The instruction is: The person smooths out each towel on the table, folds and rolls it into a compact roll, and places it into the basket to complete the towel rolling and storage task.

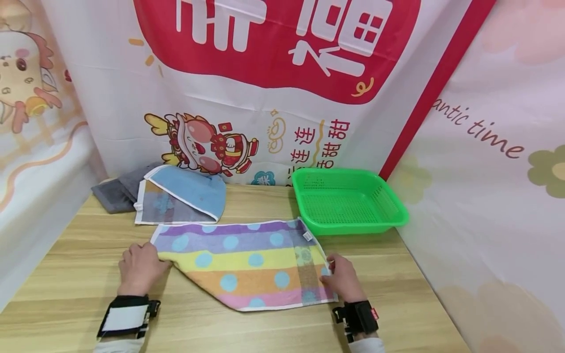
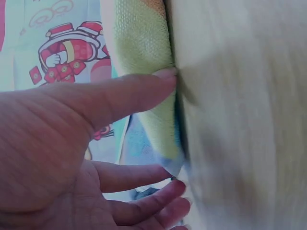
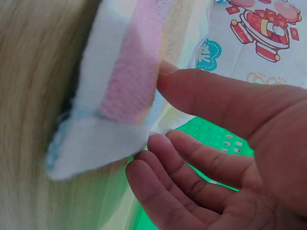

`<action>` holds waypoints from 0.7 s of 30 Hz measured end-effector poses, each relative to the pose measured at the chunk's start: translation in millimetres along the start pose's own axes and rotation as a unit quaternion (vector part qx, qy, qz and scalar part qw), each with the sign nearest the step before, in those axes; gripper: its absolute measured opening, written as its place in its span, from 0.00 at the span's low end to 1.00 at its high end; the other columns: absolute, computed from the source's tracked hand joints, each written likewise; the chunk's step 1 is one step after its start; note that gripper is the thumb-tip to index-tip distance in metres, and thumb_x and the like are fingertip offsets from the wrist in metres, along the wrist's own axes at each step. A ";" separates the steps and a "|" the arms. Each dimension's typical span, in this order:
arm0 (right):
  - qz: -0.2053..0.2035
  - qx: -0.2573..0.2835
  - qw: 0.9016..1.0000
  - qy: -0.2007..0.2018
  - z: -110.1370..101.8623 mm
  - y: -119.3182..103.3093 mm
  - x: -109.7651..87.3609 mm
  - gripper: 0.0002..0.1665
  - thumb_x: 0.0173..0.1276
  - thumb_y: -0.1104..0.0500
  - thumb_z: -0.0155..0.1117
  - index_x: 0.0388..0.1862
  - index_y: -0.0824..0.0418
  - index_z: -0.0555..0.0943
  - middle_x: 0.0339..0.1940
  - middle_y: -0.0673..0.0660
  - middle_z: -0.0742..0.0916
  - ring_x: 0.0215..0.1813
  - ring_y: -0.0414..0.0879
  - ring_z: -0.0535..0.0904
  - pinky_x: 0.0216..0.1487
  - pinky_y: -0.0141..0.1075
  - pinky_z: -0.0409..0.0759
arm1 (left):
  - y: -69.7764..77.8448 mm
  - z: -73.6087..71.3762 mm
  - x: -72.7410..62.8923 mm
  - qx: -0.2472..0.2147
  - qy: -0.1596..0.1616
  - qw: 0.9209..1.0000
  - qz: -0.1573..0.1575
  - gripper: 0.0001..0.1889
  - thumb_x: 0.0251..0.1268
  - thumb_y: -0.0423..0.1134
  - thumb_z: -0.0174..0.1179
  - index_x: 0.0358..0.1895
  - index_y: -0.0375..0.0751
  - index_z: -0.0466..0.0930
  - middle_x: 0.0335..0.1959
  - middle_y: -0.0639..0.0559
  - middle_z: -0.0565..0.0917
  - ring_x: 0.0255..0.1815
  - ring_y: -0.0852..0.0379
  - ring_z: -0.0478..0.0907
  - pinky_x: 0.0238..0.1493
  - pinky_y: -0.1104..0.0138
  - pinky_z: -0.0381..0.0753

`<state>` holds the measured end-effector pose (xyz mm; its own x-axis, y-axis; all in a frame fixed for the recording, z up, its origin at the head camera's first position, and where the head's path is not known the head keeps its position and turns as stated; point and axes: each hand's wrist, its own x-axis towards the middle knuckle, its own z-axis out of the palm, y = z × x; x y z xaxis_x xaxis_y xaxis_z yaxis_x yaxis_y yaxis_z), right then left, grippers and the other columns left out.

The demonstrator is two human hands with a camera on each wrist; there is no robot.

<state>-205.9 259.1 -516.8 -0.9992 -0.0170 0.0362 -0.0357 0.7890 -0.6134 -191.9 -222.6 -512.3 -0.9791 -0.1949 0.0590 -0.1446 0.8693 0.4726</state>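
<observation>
Hanging, left side (image 1: 39,88): pale cloth with a cartoon figure printed on it; it drops toward the back left of the wood-grain desk (image 1: 198,333).
Grey cloth (image 1: 112,196): at the back left of the desk; it lies partly under the blue-and-grey towel (image 1: 194,189).
Left hand (image 1: 142,266): thumb and fingers nearly closed, pinching the left edge of the striped towel (image 1: 247,262) at its yellow band; a black strap (image 1: 125,316) with a white panel circles the wrist.
Blue-and-grey towel: folded over on itself, blue face uppermost, white border showing; it lies just behind the striped towel's left part.
Striped towel: spread on the desk between the two hands; purple, lavender, yellow, orange and pink bands with light-blue dots; its near left side runs slantwise.
Banner (image 1: 251,93): upright behind the desk; white, with a red panel and a cartoon figure.
Right hand (image 1: 346,278): thumb on one face of the striped towel's right edge, fingertips on the other, only slightly parted, pinching it; a corner sticks out past them.
Green basket (image 1: 353,229): slotted, at the back right; just beside the striped towel's far right corner, contact unclear.
Hanging, right side (image 1: 490,206): pale, flower-printed.
</observation>
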 end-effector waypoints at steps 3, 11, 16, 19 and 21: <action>-0.002 0.003 1.000 0.000 -0.4 0.1 -1.2 0.30 0.48 0.69 0.79 0.52 0.73 0.78 0.35 0.61 0.82 0.37 0.49 0.76 0.40 0.44 0.78 | -3.7 -0.1 5.5 -0.017 -0.018 1.000 -0.003 0.24 0.64 0.46 0.65 0.31 0.23 0.72 0.35 0.22 0.72 0.38 0.25 0.72 0.35 0.41 0.73; -0.007 0.017 1.000 0.008 0.9 4.3 0.4 0.31 0.47 0.70 0.78 0.52 0.75 0.79 0.32 0.59 0.81 0.33 0.46 0.73 0.36 0.40 0.76 | -0.2 5.4 14.2 -0.141 0.040 0.986 0.082 0.19 0.70 0.36 0.61 0.53 0.23 0.71 0.44 0.26 0.80 0.36 0.41 0.78 0.36 0.53 0.76; -0.007 0.022 1.000 0.006 0.6 3.5 -0.7 0.30 0.48 0.70 0.78 0.52 0.74 0.79 0.32 0.59 0.81 0.33 0.46 0.73 0.35 0.39 0.75 | 5.0 6.3 16.0 -0.173 0.060 0.974 0.132 0.09 0.70 0.33 0.60 0.43 0.36 0.68 0.51 0.28 0.81 0.20 0.57 0.65 0.26 0.65 0.68; -0.008 0.022 1.000 0.005 0.6 3.6 -1.5 0.30 0.49 0.70 0.78 0.52 0.74 0.79 0.32 0.59 0.81 0.33 0.46 0.73 0.35 0.39 0.75 | 6.9 6.5 16.1 -0.180 0.060 0.971 0.145 0.10 0.69 0.33 0.61 0.41 0.39 0.66 0.47 0.32 0.82 0.20 0.58 0.65 0.23 0.68 0.66; -0.005 0.022 1.000 0.005 0.0 3.6 -1.5 0.30 0.49 0.70 0.78 0.53 0.74 0.79 0.32 0.59 0.82 0.33 0.46 0.73 0.36 0.39 0.74 | 8.5 5.9 16.4 -0.183 0.061 0.971 0.144 0.10 0.70 0.35 0.61 0.44 0.38 0.68 0.41 0.35 0.82 0.24 0.56 0.71 0.25 0.68 0.68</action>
<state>-204.5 262.0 -519.1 -0.9985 -0.0197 0.0503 -0.0475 0.7614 -0.6465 -210.0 -215.8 -512.5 -0.9437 -0.0396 0.3285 0.2152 0.6808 0.7001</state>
